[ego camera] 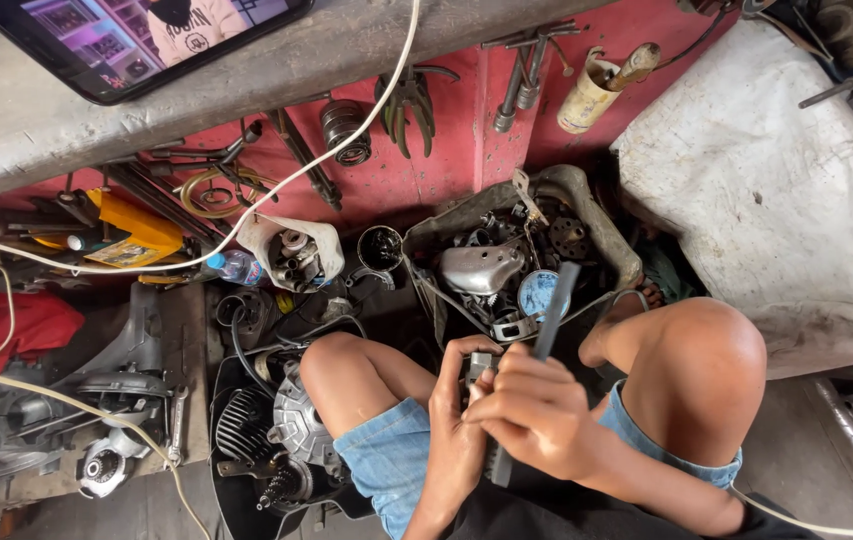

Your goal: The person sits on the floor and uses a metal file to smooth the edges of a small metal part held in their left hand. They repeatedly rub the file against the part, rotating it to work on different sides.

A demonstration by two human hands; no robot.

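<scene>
Left hand [454, 420]: fingers curled round a small grey metal part [477, 366], gripping it between the knees.
Right hand [536, 410]: closed around a long flat dark file [549, 318], which slants up past the part.
Metal part: held above the lap, touching the file.
Below left knee: finned engine block [281, 425] in a black tray [227, 497] on the floor.
Ahead: crate of scrap engine parts [506, 262], just beyond the hands.
Red wall [446, 150]: pliers [408, 100] and spanners [523, 70] hanging.
Top left: phone [136, 40] on a grey ledge [36, 120].
</scene>
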